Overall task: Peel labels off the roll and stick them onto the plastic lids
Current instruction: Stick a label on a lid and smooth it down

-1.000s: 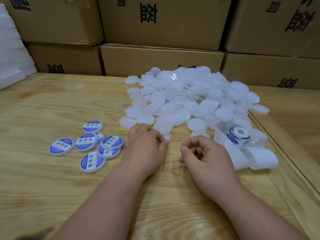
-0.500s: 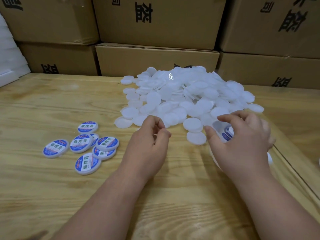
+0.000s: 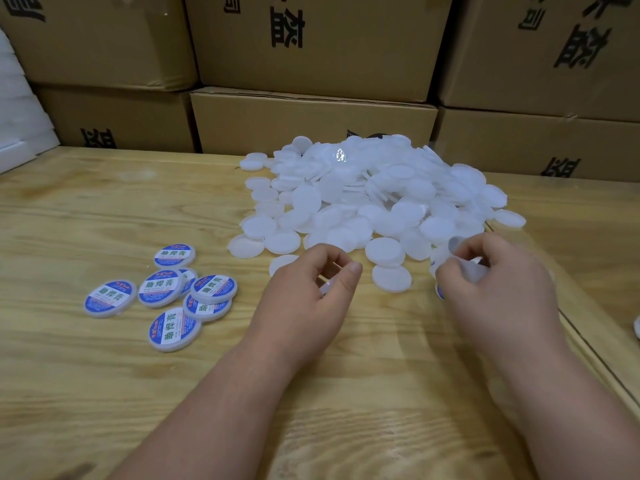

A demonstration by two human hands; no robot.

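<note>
Right hand (image 3: 498, 289) has moved from table centre onto the label roll (image 3: 440, 292) at the lid pile's (image 3: 374, 199) near-right edge, fingers curled on it; next peel starting. Left hand (image 3: 308, 289) stays near the pile, curled, seemingly pinching a blank lid. Labelled lids (image 3: 169, 289) lie left.

Packing storeroom: stacked cardboard cartons (image 3: 311, 43) behind a plywood worktable (image 3: 104, 375)

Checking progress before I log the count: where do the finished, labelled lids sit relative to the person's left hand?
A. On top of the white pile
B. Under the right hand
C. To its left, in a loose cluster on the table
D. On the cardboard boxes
C: the labelled lids, with blue and white stickers, lie in a loose cluster on the wooden table, left of the left hand, apart from the pile of plain lids.
</note>
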